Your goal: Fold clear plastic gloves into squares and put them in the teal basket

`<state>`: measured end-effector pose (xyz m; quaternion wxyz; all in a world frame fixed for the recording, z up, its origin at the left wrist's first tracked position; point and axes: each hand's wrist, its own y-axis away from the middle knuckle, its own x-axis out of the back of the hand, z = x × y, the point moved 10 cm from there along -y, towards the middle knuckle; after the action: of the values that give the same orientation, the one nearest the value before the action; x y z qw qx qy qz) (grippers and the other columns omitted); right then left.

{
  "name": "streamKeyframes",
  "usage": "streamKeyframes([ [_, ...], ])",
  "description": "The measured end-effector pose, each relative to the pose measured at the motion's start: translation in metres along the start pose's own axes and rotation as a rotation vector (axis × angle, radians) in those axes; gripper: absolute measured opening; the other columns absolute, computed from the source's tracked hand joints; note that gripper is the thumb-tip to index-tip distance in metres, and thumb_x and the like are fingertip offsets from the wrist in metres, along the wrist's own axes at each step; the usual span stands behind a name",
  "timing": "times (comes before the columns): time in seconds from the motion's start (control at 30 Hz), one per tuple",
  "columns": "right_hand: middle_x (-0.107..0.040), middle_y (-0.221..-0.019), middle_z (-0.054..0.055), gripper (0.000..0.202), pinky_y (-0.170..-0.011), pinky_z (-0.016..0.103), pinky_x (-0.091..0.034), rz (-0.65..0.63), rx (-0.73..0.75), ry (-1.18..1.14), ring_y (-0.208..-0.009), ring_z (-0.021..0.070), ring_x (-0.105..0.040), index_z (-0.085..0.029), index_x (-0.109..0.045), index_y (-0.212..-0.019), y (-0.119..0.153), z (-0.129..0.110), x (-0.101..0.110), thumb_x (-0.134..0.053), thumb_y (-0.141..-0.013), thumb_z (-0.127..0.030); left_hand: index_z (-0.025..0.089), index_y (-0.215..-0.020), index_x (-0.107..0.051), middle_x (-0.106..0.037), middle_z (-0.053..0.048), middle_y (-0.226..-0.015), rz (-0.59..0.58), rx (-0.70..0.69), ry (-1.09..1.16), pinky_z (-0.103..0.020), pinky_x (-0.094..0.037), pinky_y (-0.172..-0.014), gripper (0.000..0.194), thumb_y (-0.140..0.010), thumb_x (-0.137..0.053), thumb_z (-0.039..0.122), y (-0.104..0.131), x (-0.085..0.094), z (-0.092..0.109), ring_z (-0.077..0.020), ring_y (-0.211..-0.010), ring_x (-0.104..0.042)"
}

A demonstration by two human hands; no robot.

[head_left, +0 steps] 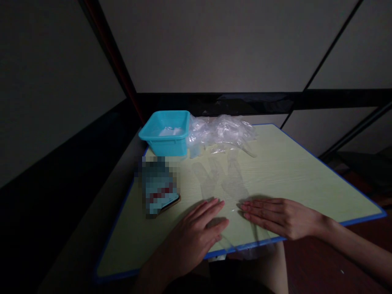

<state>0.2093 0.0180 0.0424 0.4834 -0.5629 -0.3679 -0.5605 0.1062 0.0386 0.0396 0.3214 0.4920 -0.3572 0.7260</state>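
Observation:
A thin clear plastic bag point(235, 179) lies spread on the table, with two strap-like parts pointing away from me. Its near end passes under my hands and hangs over the front edge. My left hand point(199, 228) rests on the left side of the plastic, fingers stretched out and slightly apart. From the right, my right hand point(272, 214) lies flat on the plastic, fingers straight and close together. Neither hand grasps anything that I can see. Behind the spread plastic is a crumpled heap of clear plastic bags point(226, 130).
The pale table point(290, 175) has a blue edge. A turquoise basin point(168, 145) at the back left holds something whitish and see-through. Left of my left hand lies a phone point(171, 203), its screen mostly blurred out. Panelled walls point(220, 49) rise behind the table.

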Motion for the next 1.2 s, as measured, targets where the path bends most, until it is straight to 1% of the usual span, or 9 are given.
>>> streamKeyframes([
  [0.07,-0.044,-0.131,0.016,0.040,-0.101,0.036,-0.039,-0.005,0.000,0.015,-0.127,0.0223,-0.031,-0.002,-0.038,-0.129,0.000,0.003,-0.002,-0.030,-0.091,-0.009,0.023,-0.115,-0.054,-0.041,-0.007,-0.136,0.007,0.011,0.021,-0.042,-0.035,-0.101,0.031,-0.084,-0.051,0.016,0.000,0.001,0.000,-0.0213,-0.128,-0.031],
  [0.2,-0.045,-0.130,0.016,0.041,-0.101,0.037,-0.039,0.002,-0.018,0.017,-0.127,0.0211,-0.030,-0.003,-0.035,-0.131,0.001,0.012,-0.004,-0.029,-0.091,-0.010,0.023,-0.115,-0.054,-0.041,-0.006,-0.135,0.025,0.012,0.045,-0.042,-0.035,-0.101,0.030,-0.085,-0.050,0.017,0.000,0.002,0.000,-0.0207,-0.127,-0.032],
  [0.37,-0.049,-0.127,0.018,0.039,-0.099,0.037,-0.040,0.046,-0.006,0.043,-0.125,0.0218,-0.033,-0.001,-0.037,-0.128,0.002,0.021,-0.002,-0.028,-0.091,-0.008,0.022,-0.118,-0.051,-0.041,-0.007,-0.136,0.033,0.014,0.053,-0.041,-0.036,-0.100,0.035,-0.084,-0.050,0.014,0.000,0.004,-0.001,-0.0209,-0.127,-0.031],
  [0.47,-0.050,-0.126,0.018,0.040,-0.098,0.038,-0.041,0.050,-0.009,0.042,-0.125,0.0218,-0.034,-0.001,-0.037,-0.129,0.001,0.024,-0.003,-0.027,-0.091,-0.007,0.021,-0.118,-0.051,-0.042,-0.007,-0.135,0.028,0.024,0.061,-0.040,-0.037,-0.101,0.036,-0.084,-0.051,0.013,0.000,0.004,-0.002,-0.0205,-0.127,-0.032],
  [0.6,-0.051,-0.125,0.018,0.039,-0.097,0.037,-0.043,0.036,-0.016,0.048,-0.125,0.0217,-0.035,-0.003,-0.039,-0.128,0.000,0.024,-0.005,-0.028,-0.091,-0.008,0.021,-0.117,-0.053,-0.044,-0.007,-0.134,0.039,0.026,0.066,-0.040,-0.037,-0.101,0.032,-0.085,-0.050,0.015,0.000,0.005,-0.001,-0.0203,-0.125,-0.035],
  [0.73,-0.050,-0.124,0.019,0.038,-0.096,0.038,-0.043,0.024,-0.014,0.055,-0.124,0.0235,-0.035,-0.001,-0.043,-0.125,-0.001,0.024,-0.006,-0.028,-0.091,-0.008,0.022,-0.118,-0.052,-0.043,-0.006,-0.134,0.054,0.024,0.073,-0.039,-0.036,-0.101,0.033,-0.085,-0.050,0.016,0.000,0.005,-0.002,-0.0200,-0.126,-0.035],
  [0.83,-0.050,-0.125,0.019,0.039,-0.096,0.038,-0.043,0.030,-0.022,0.050,-0.125,0.0229,-0.035,-0.001,-0.042,-0.126,-0.001,0.027,-0.006,-0.027,-0.091,-0.007,0.021,-0.119,-0.051,-0.042,-0.006,-0.135,0.041,0.037,0.067,-0.038,-0.036,-0.102,0.036,-0.084,-0.052,0.015,0.000,0.004,-0.003,-0.0201,-0.126,-0.034],
  [1.0,-0.053,-0.121,0.020,0.037,-0.094,0.039,-0.045,0.026,0.002,0.063,-0.123,0.0244,-0.037,-0.002,-0.046,-0.123,-0.002,0.027,-0.006,-0.029,-0.090,-0.008,0.022,-0.117,-0.053,-0.045,-0.006,-0.133,0.038,0.044,0.075,-0.038,-0.037,-0.101,0.033,-0.085,-0.050,0.016,-0.001,0.008,-0.002,-0.0196,-0.126,-0.035],
  [1.2,-0.055,-0.119,0.020,0.036,-0.092,0.037,-0.046,0.028,-0.015,0.069,-0.123,0.0245,-0.037,-0.004,-0.047,-0.122,0.000,0.026,-0.006,-0.031,-0.091,-0.008,0.020,-0.121,-0.049,-0.041,-0.008,-0.135,0.017,0.024,0.068,-0.038,-0.038,-0.100,0.038,-0.085,-0.049,0.012,0.001,0.005,-0.001,-0.0213,-0.128,-0.030],
])
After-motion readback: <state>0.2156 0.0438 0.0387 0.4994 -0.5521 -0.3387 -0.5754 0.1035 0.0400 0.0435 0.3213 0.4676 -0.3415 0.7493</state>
